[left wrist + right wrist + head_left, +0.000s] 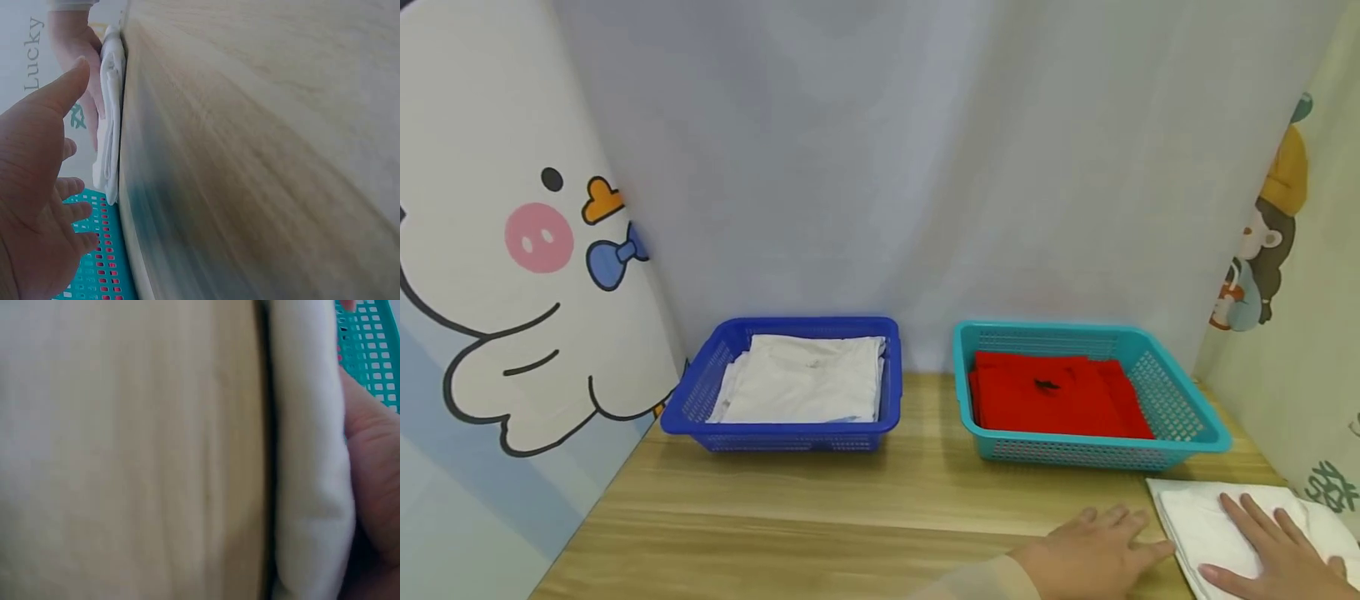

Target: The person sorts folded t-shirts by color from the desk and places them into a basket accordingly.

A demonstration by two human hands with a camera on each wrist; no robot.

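A folded white cloth [1191, 521], stacked in layers, lies on the table at the right in the head view. My right hand [1273, 554] rests on top of it with fingers spread. Just left of the cloth, my left hand [1086, 554] hovers over the table, its fingers extended and holding nothing. The left wrist view shows that palm [31, 194] apart from the cloth's edge [111, 125]. Close up in the right wrist view, the cloth's thick folded edge [309, 456] runs beside the right hand [375, 475].
A blue basket [790, 428] with folded white cloths [808, 379] stands at the back left of the wooden table [760, 517]. At the back right is a turquoise basket [1097, 450] holding folded red cloths [1037, 400]. Printed curtains [925, 167] hang behind and at both sides.
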